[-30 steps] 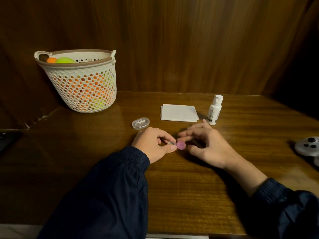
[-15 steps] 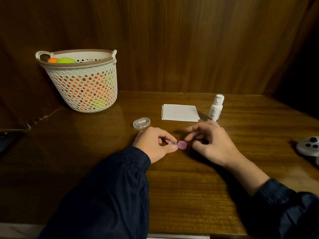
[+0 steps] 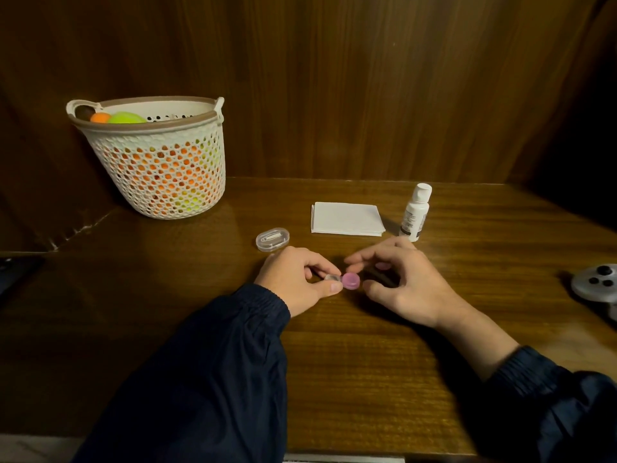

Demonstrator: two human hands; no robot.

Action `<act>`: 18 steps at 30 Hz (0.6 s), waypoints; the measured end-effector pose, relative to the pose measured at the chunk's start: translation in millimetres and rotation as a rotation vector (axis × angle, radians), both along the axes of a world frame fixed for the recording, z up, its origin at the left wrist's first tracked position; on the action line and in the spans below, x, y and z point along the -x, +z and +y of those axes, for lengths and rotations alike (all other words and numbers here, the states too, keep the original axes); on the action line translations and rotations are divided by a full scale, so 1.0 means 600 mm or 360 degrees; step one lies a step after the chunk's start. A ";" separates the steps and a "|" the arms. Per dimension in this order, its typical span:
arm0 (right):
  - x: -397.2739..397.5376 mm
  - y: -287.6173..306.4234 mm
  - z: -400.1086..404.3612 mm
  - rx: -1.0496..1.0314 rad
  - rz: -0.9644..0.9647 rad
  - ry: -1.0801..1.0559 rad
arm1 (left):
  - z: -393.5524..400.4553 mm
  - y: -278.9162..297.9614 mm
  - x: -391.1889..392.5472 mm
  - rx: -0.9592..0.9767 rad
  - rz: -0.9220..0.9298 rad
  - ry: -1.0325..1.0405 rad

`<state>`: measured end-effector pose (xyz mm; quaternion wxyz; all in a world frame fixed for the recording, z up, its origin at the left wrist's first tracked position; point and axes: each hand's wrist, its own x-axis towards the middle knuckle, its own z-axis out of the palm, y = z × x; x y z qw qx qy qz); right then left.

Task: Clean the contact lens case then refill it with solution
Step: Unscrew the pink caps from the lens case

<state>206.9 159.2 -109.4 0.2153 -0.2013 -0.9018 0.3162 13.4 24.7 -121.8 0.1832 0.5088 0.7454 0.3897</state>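
Your table (image 3: pixel 334 379) is dark wood with a wood panel behind it. At the back left stands the basket (image 3: pixel 160 168), white lattice with a brown rim, with orange and green things showing through its holes and over its rim. Right of the middle a folded tissue (image 3: pixel 347 218) lies flat, and just beside its right edge the bottle (image 3: pixel 415 212) stands upright with its white cap on. A grey controller (image 3: pixel 597 285) sits at the far right edge. A small clear box (image 3: pixel 272 239) lies left of the tissue, just behind your left hand.

Your left hand (image 3: pixel 297 279) rests on the table and pinches the clear end of the case (image 3: pixel 344 281) between thumb and fingers. The pink cap (image 3: pixel 351 281) sits on the case's right end, between your two hands. Your right hand (image 3: pixel 404 282) hovers just beside it, fingers loosely curled over the cap. I cannot tell whether the thumb and forefinger touch it; they look slightly apart from it.
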 end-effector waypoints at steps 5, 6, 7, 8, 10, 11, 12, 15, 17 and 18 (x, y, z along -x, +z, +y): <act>0.004 -0.004 0.001 -0.0045 -0.0041 0.0019 | 0.001 -0.001 0.001 -0.0015 0.0015 0.0000; 0.004 -0.005 0.001 -0.0060 -0.0043 0.0002 | 0.001 -0.001 0.002 -0.0013 0.0016 -0.0002; 0.004 -0.006 0.002 -0.0082 -0.0047 -0.0010 | 0.001 -0.001 0.002 -0.0011 0.0020 -0.0004; 0.004 -0.008 0.003 -0.0107 -0.0056 -0.0013 | 0.001 -0.001 0.003 -0.0009 0.0024 -0.0007; 0.005 -0.012 0.004 -0.0139 -0.0079 -0.0017 | 0.001 -0.002 0.003 -0.0008 0.0021 -0.0010; 0.006 -0.013 0.005 -0.0136 -0.0087 -0.0024 | 0.001 -0.002 0.004 -0.0008 0.0020 -0.0012; 0.007 -0.014 0.007 -0.0129 -0.0091 -0.0033 | 0.001 -0.002 0.004 -0.0009 0.0022 -0.0014; 0.008 -0.015 0.009 -0.0106 -0.0076 -0.0041 | 0.000 -0.002 0.004 -0.0015 0.0036 -0.0018; 0.008 -0.013 0.006 -0.0087 -0.0021 -0.0029 | 0.000 -0.001 0.004 -0.0007 0.0036 -0.0014; 0.009 -0.012 0.005 -0.0085 0.0037 -0.0029 | 0.000 0.000 0.004 -0.0001 0.0035 -0.0011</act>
